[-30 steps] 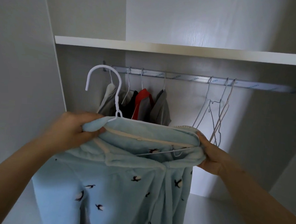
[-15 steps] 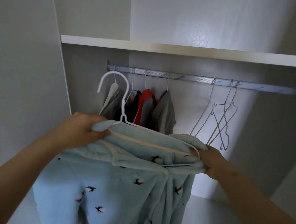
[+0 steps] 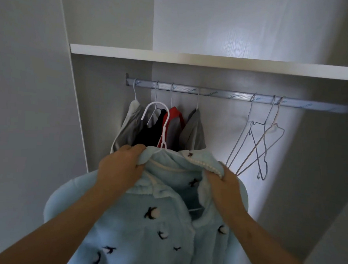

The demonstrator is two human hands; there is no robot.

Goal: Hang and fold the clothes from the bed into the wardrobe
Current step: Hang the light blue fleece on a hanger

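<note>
A light blue fleece pyjama top with small penguin prints hangs on a white hanger in front of the open wardrobe. My left hand grips the collar at the left, just below the hanger's neck. My right hand pinches the collar's right edge with its white trim. The hanger's hook stands free below the metal rail, in front of the hung clothes. Its lower bar shows inside the open neck.
Several garments, grey, black and red, hang at the rail's left end. Three bare wire hangers hang further right, with a gap of bare rail between. A white shelf runs above the rail. The wardrobe's side panel stands at left.
The top and hanger have shifted right and closer to the hung clothes. My right hand has moved from the shoulder end to the collar, so the garment now faces me.
</note>
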